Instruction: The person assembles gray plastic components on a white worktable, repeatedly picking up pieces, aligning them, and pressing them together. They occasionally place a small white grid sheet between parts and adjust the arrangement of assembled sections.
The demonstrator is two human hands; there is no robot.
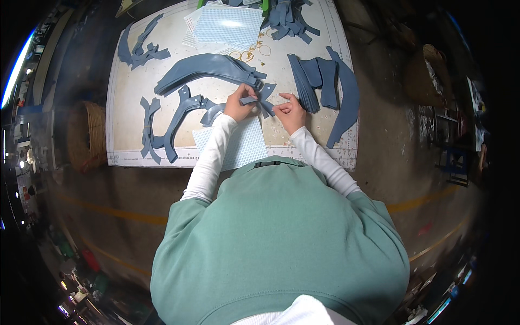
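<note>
My left hand (240,104) is closed on a blue-grey cut piece of sheet material (265,104), which looks like leather, near the table's middle. The piece has branching strips and a small pale patch on its upper arm. My right hand (291,114) is close by on the right, thumb and a finger pinched at the tip of the piece; what they hold is too small to make out. Just beyond my left hand lies a stack of long curved blue-grey pieces (208,69). A sheet of small pale blue stickers (241,143) lies partly under my left forearm.
On the white table (130,92), branching blue-grey pieces (176,127) lie left. Bundled strips (304,84) and a curved piece (346,97) lie right. Farther off are more sticker sheets (227,24), yellow rubber bands (246,56) and a strip pile (287,19). Woven baskets (95,132) flank the table.
</note>
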